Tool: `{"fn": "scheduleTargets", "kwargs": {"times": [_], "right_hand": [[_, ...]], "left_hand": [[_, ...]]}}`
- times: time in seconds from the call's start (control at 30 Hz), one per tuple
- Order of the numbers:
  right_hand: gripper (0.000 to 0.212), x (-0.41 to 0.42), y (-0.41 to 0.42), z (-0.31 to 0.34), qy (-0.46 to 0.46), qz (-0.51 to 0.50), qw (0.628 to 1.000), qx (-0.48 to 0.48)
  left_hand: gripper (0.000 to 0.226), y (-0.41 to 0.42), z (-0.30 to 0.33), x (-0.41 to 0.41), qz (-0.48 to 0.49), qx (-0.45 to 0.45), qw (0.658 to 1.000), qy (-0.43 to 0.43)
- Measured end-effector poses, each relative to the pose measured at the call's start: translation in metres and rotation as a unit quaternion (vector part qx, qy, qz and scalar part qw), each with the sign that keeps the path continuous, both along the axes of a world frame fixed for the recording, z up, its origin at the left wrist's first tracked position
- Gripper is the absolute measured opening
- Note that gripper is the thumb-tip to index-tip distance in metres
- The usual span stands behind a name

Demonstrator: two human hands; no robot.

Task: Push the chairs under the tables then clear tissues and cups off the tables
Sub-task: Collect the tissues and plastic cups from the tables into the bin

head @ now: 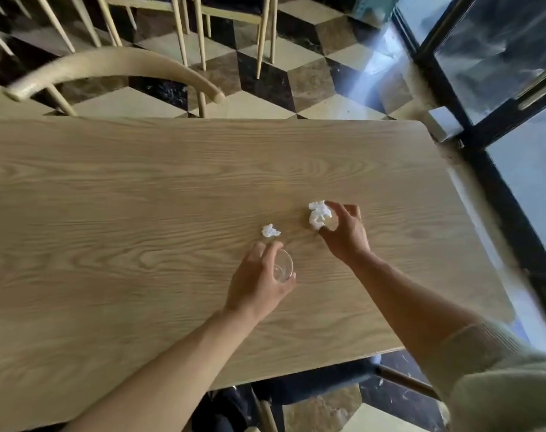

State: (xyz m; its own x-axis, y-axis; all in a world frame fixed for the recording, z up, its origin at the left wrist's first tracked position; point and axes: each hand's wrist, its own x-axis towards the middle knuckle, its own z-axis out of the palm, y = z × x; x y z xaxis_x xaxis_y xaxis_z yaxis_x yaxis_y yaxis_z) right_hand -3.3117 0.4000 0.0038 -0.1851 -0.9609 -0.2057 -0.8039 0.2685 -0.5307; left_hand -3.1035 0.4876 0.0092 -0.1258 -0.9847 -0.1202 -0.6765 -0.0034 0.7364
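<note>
A clear plastic cup (283, 265) rests on the light wooden table (109, 198), and my left hand (256, 282) wraps around it. Just beyond the cup lies a small crumpled white tissue (270, 231), untouched. A larger crumpled tissue (319, 214) lies to the right, with the thumb and fingers of my right hand (346, 232) curled around its right side and touching it. A wooden chair with a curved backrest (116, 68) stands pushed in at the table's far edge.
More wooden chair legs (184, 29) stand on the checkered floor (299, 82) beyond the table. A black-framed glass wall (483, 88) runs along the right. A dark chair seat (312, 385) shows under the near table edge.
</note>
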Motion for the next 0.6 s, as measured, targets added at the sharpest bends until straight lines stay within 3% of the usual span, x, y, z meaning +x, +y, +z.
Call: {"fn": "scheduleTargets", "kwargs": {"times": [0.07,0.23,0.33,0.43,0.5,0.6], "right_hand": [[0.055,0.013,-0.015,-0.008,0.005,0.038,0.999,0.002],[0.016,0.058,-0.009,-0.022,-0.019,0.003,0.996,-0.093],[0.014,0.093,0.005,-0.017,-0.053,0.095,0.988,-0.113],[0.017,0.115,0.021,-0.020,-0.011,0.169,0.981,-0.090],[0.020,0.122,0.024,-0.019,-0.010,0.115,0.991,-0.072],[0.017,0.143,0.031,0.000,-0.104,0.007,0.994,-0.039]], "left_hand": [[0.063,-0.010,0.003,0.032,0.027,-0.010,0.999,-0.016],[0.079,-0.028,0.007,0.104,0.025,0.005,0.996,-0.088],[0.091,-0.028,0.009,0.126,0.030,0.009,0.995,-0.098],[0.097,-0.022,0.007,0.137,0.073,0.010,0.995,-0.069],[0.085,-0.017,0.005,0.140,0.102,0.017,0.993,-0.049],[0.068,-0.002,0.005,0.147,0.110,0.028,0.992,-0.049]]}}
